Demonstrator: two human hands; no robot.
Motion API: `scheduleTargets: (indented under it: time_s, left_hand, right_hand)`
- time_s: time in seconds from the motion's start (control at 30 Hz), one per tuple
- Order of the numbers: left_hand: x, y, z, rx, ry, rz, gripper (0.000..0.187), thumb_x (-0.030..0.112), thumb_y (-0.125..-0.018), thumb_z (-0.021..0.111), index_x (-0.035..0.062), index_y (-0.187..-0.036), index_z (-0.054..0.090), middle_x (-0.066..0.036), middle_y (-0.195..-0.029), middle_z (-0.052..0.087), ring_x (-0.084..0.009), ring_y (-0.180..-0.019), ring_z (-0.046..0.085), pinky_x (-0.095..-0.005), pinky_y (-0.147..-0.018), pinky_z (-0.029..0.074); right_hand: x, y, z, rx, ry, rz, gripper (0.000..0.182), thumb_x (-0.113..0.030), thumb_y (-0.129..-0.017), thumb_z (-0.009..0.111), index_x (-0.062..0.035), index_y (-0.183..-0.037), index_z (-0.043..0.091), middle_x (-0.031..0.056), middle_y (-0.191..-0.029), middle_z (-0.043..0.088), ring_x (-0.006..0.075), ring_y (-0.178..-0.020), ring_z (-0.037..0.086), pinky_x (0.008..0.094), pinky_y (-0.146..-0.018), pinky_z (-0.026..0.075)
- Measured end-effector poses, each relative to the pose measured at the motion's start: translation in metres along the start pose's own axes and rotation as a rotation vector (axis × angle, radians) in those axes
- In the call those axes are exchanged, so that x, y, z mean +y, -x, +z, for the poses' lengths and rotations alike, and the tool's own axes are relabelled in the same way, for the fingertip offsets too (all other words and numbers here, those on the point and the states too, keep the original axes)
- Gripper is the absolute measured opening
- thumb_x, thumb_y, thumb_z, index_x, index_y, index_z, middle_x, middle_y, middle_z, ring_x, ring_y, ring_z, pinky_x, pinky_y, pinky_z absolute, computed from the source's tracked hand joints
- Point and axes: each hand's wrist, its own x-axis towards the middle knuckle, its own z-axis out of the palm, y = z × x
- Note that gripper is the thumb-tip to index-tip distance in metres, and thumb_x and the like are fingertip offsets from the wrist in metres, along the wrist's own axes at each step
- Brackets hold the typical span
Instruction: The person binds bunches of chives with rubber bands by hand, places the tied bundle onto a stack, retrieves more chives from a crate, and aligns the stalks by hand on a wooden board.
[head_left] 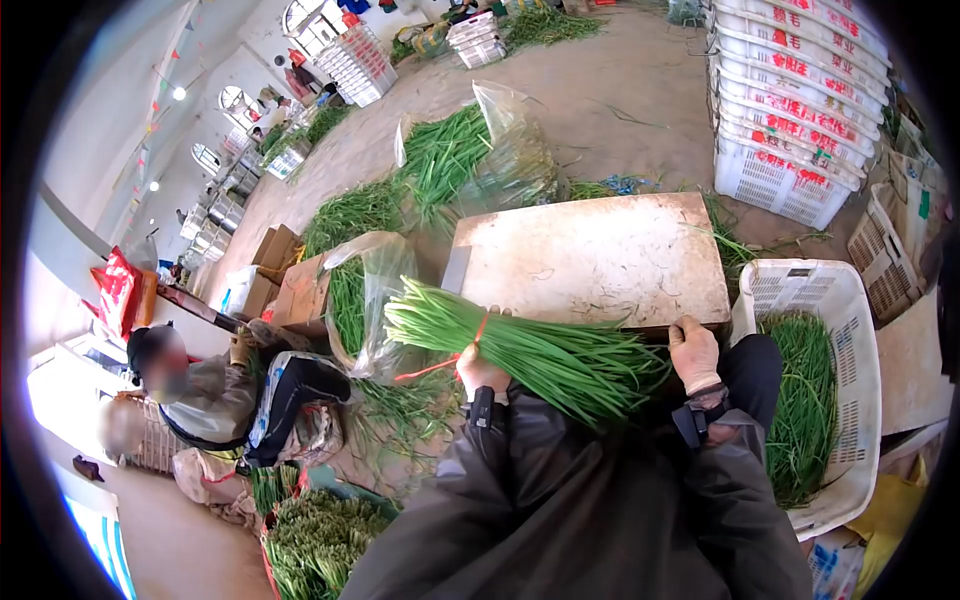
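While our left hand (483, 372) grips the green bundle (570, 358), our right hand (694, 356) curls by the counter (600, 255); we cannot tell whether it holds anything.

Site type: produce-handling workshop. Indicators: a tied bundle of green stalks (545, 352) is gripped in the left fingers (472, 358). White crates (790, 135) stand stacked beyond the right fingers (685, 330); a crate (866, 400) holding loose greens (802, 405) sits to their right. Left of the left fingers, a co-worker (212, 405) sits near cardboard boxes (301, 295). Far beyond both, a heap of cut greens (550, 27) lies on the hall floor (620, 90).
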Motion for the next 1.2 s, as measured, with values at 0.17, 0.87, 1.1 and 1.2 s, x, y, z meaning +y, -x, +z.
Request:
scheduleTargets:
  time_s: [0.17, 0.87, 1.1, 1.2]
  left_hand:
    - [0.000, 0.004, 0.003, -0.012, 0.015, 0.032, 0.084, 0.032, -0.072, 0.081, -0.0003, -0.143, 0.049, -0.019, -0.135, 0.060, -0.0363, -0.130, 0.055, -0.0502, -0.118, 0.041]
    - [0.004, -0.005, 0.008, 0.064, 0.080, 0.070, 0.075, 0.052, -0.088, 0.063, -0.0064, -0.134, 0.051, -0.019, -0.126, 0.058, -0.0333, -0.124, 0.055, -0.0457, -0.110, 0.045]
    - [0.000, 0.003, 0.053, 0.206, 0.074, 0.021, 0.069, 0.050, -0.073, 0.076, 0.0034, -0.123, 0.065, -0.011, -0.115, 0.068, -0.0290, -0.107, 0.065, -0.0489, -0.094, 0.056]
    - [0.003, -0.002, 0.038, 0.225, 0.031, 0.020, 0.070, 0.048, -0.073, 0.077, 0.0023, -0.125, 0.064, -0.013, -0.116, 0.068, -0.0306, -0.107, 0.066, -0.0493, -0.096, 0.055]
  right_hand:
    - [-0.005, 0.001, 0.003, -0.057, -0.022, 0.016, 0.019, -0.028, -0.094, 0.066, -0.0102, -0.094, 0.070, 0.0198, -0.087, 0.072, 0.0431, -0.083, 0.069, 0.0522, -0.073, 0.055]
    - [-0.005, -0.003, 0.006, -0.073, -0.074, -0.068, 0.017, -0.029, -0.095, 0.064, -0.0121, -0.098, 0.068, 0.0186, -0.090, 0.073, 0.0424, -0.085, 0.069, 0.0518, -0.073, 0.054]
    - [-0.009, -0.003, 0.005, -0.101, -0.117, -0.040, 0.014, -0.022, -0.092, 0.068, -0.0093, -0.098, 0.069, 0.0179, -0.092, 0.073, 0.0419, -0.086, 0.069, 0.0495, -0.072, 0.055]
    - [-0.009, -0.002, 0.006, -0.105, -0.098, -0.055, 0.015, -0.023, -0.093, 0.068, -0.0092, -0.098, 0.069, 0.0182, -0.092, 0.073, 0.0421, -0.087, 0.069, 0.0499, -0.073, 0.055]
